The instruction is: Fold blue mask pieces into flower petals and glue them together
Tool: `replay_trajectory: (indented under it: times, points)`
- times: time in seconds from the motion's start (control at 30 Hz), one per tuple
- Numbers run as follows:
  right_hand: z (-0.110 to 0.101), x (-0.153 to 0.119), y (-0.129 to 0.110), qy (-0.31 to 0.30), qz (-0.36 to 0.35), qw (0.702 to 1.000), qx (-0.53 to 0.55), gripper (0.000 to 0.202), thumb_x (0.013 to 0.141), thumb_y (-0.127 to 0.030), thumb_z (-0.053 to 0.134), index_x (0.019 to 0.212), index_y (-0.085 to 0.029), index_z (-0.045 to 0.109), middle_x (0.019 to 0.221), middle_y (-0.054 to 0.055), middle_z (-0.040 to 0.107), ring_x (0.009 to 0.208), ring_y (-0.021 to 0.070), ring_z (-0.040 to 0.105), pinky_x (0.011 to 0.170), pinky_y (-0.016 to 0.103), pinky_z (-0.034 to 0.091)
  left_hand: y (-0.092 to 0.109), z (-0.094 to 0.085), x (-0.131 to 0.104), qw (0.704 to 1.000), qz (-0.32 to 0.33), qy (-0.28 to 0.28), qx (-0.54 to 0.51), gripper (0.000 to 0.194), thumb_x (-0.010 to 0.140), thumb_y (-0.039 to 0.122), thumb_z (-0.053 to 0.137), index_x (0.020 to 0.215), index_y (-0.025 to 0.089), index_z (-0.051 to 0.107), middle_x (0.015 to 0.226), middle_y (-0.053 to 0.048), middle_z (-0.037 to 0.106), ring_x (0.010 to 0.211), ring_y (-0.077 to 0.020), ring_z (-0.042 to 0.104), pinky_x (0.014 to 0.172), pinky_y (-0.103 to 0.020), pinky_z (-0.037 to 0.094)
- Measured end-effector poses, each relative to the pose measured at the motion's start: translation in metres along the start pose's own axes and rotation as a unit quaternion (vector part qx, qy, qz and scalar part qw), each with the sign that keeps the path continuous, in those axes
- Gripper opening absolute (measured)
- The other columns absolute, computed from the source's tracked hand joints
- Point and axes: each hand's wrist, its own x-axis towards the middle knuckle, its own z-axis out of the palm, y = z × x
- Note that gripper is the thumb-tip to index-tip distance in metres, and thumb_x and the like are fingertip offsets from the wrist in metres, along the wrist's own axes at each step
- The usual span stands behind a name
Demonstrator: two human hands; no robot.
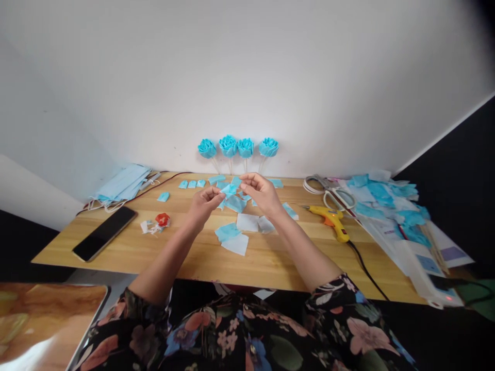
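My left hand (204,204) and my right hand (260,191) are raised over the wooden table (185,257) and together pinch a small blue fabric piece (229,189) between their fingertips. Just beneath and behind it lie more blue pieces (235,204) on the table. Closer to me sit a blue and white cut square (232,238) and a white piece (247,222). A row of small folded blue petals (192,184) lies at the back. Several finished blue fabric roses (229,146) on sticks lean against the wall.
A yellow glue gun (333,220) with a black cord lies right of my hands, scissors (331,191) behind it. A heap of blue scraps (386,203) fills the right end. Face masks (122,184), a black phone (105,233) and a small red item (162,219) lie left.
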Motion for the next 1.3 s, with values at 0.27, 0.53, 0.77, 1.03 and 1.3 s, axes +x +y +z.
replay_trajectory:
  times: [0.27,0.53,0.77,1.03,1.3]
  points:
    - [-0.037,-0.013,0.018,0.042,0.035,0.997,-0.057,0.03,0.078,-0.04,0.069,0.102,-0.021,0.069,0.082,0.001,0.072,0.068,0.0133,0.061,0.07,0.03,0.051,-0.029,-0.047,0.001,0.996,-0.01,0.091,0.018,0.033,0.067,0.046,0.079,0.07,0.017,0.063,0.052,0.005,0.046,0.05,-0.0077,0.035,0.052,-0.024,0.026]
    - [-0.068,-0.029,0.04,0.087,0.048,0.991,-0.086,0.032,0.078,-0.043,0.07,0.101,-0.021,0.07,0.079,0.001,0.071,0.068,0.014,0.061,0.07,0.031,0.051,-0.024,-0.085,0.002,0.985,-0.03,0.17,0.009,0.033,0.064,0.041,0.08,0.06,0.016,0.059,0.054,0.002,0.053,0.048,-0.0075,0.041,0.05,-0.024,0.029]
    - [-0.003,-0.017,0.012,-0.016,-0.026,0.993,-0.114,0.031,0.084,-0.04,0.067,0.11,-0.023,0.073,0.1,0.005,0.074,0.093,0.019,0.066,0.081,0.034,0.051,-0.008,-0.031,-0.014,0.994,0.002,0.079,-0.076,0.029,0.07,0.038,0.082,0.067,0.017,0.063,0.058,0.002,0.056,0.052,-0.0075,0.044,0.053,-0.024,0.033]
    - [0.029,-0.016,0.001,-0.053,0.014,0.994,-0.095,0.032,0.079,-0.046,0.07,0.097,-0.02,0.07,0.077,-0.001,0.062,0.073,0.0139,0.055,0.069,0.028,0.044,-0.011,-0.007,-0.024,0.99,-0.004,0.078,-0.121,0.027,0.071,0.036,0.081,0.07,0.017,0.061,0.054,0.005,0.051,0.052,-0.0074,0.041,0.055,-0.023,0.031]
    - [0.04,-0.014,0.002,-0.054,0.009,0.991,-0.121,0.032,0.08,-0.045,0.066,0.066,-0.021,0.049,0.063,-0.005,0.042,0.062,0.0113,0.039,0.059,0.026,0.032,-0.009,0.004,-0.028,0.994,0.02,0.09,-0.065,0.027,0.073,0.039,0.077,0.071,0.018,0.06,0.053,0.006,0.047,0.053,-0.0085,0.038,0.056,-0.024,0.032]
